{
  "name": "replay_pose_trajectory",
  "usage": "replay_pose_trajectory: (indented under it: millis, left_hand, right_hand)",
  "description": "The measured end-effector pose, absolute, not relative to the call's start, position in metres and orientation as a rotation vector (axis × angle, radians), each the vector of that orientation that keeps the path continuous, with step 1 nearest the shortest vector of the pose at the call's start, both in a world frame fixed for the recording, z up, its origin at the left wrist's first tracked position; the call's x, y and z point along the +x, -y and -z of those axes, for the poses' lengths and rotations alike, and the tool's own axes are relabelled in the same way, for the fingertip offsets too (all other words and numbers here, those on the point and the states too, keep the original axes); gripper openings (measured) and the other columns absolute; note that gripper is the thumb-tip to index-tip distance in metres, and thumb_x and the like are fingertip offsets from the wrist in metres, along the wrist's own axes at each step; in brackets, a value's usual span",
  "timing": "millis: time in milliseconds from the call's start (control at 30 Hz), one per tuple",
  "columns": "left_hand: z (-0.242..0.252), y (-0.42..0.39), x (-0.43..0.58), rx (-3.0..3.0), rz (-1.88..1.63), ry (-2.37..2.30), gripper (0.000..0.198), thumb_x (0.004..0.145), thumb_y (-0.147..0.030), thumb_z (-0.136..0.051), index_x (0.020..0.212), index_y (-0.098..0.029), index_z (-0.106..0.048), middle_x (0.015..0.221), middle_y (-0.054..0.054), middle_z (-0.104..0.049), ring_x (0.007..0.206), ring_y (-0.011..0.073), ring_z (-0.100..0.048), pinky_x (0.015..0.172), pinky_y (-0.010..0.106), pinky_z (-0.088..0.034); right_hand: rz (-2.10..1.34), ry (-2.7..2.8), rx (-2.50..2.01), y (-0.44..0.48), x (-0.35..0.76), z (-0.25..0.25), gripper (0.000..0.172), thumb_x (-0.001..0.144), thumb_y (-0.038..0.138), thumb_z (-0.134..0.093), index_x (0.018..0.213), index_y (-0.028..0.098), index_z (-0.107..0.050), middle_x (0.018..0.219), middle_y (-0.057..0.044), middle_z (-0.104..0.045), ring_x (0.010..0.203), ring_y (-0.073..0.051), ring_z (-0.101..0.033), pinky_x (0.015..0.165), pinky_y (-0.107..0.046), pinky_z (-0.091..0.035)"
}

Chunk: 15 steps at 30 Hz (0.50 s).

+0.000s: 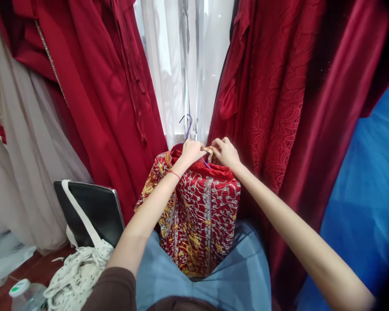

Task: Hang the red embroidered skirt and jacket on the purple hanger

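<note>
A red garment with dense silver and gold embroidery hangs down over my lap, its plain red top edge uppermost. Inside that opening sits a purple hanger, its hook rising above the cloth. My left hand is closed at the opening, fingertips pinching one side of a small gold-coloured loop. From the other side my right hand pinches the same loop, with its wrist close above the garment's right corner. The fingertips partly cover the loop, so its fastening cannot be made out.
Long red gowns hang on the left, and red lace gowns on the right. White fabric hangs between them. A black bag or case, a dotted white cloth bag and a plastic bottle stand at lower left. Blue tulle hangs far right.
</note>
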<state>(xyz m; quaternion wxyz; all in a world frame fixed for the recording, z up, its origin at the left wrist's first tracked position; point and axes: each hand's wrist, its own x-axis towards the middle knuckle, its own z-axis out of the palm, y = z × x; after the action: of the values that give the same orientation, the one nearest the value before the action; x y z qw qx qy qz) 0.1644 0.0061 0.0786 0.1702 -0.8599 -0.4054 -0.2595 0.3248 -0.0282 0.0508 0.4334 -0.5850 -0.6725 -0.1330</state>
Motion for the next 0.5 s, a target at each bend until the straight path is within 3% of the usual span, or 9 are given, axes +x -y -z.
replay_pose_trajectory:
  millis: [133, 333, 500]
  left_hand:
    - [-0.072, -0.008, 0.169, -2.376, 0.821, 1.199, 0.034, 0.094, -0.035, -0.052, 0.096, -0.017, -0.081, 0.089, 0.012, -0.077, 0.09, 0.0251, -0.067, 0.097, 0.04, -0.042]
    - [-0.069, -0.008, 0.17, -2.386, 0.867, 1.228, 0.034, 0.093, -0.035, -0.054, 0.092, -0.015, -0.082, 0.087, 0.014, -0.076, 0.09, 0.0267, -0.066, 0.098, 0.041, -0.041]
    - [-0.067, -0.009, 0.174, -2.377, 0.868, 1.214, 0.03, 0.091, -0.03, -0.056, 0.092, -0.014, -0.082, 0.084, 0.013, -0.076, 0.086, 0.0256, -0.068, 0.101, 0.042, -0.039]
  right_hand:
    - [0.115, 1.622, -1.477, 0.045, 0.313, -0.056, 0.029, 0.092, 0.048, -0.052, 0.1, 0.021, -0.059, 0.084, -0.005, -0.068, 0.078, -0.022, -0.062, 0.072, -0.031, -0.044]
    - [0.156, 1.642, -1.978, 0.053, 0.317, -0.058, 0.036, 0.08, 0.053, -0.066, 0.092, 0.019, -0.066, 0.095, -0.013, -0.072, 0.094, -0.031, -0.067, 0.08, -0.039, -0.049]
    - [0.132, 1.641, -2.115, 0.052, 0.324, -0.055, 0.031, 0.081, 0.048, -0.067, 0.09, 0.019, -0.075, 0.088, -0.013, -0.071, 0.093, -0.03, -0.069, 0.081, -0.042, -0.05]
